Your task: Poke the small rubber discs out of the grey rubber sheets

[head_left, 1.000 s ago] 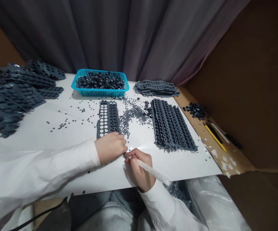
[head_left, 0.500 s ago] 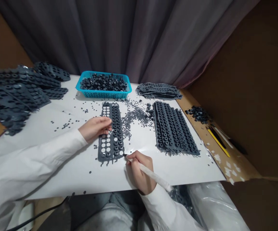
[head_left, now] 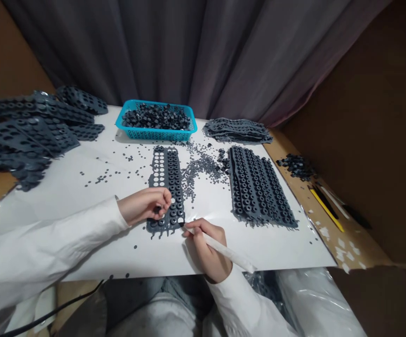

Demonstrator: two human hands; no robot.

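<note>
A dark grey rubber sheet [head_left: 177,180] with rows of round holes and raised rings lies upright on the white board. Many holes in its left rows show white; the right rows are mostly ringed. My left hand [head_left: 150,205] is over the sheet's lower middle, fingers curled. A dark spot shows between them, but whether it is a held piece I cannot make out. My right hand [head_left: 208,248] grips a white pen-like tool [head_left: 229,252] with a dark tip, which meets the sheet's lower right corner beside a white hole.
Behind is a blue basket [head_left: 156,135] of small black pieces. Ringed sheets [head_left: 259,187] lie right, a flat stack [head_left: 238,131] behind them, loose sheets [head_left: 34,126] left. Small dark discs [head_left: 205,166] are scattered centrally. A yellow cutter [head_left: 325,208] lies at the right edge.
My left hand has moved down along the sheet toward the tool, and its fingers have curled in more. The right hand keeps its tool tip at the lower right corner. The view has shifted slightly.
</note>
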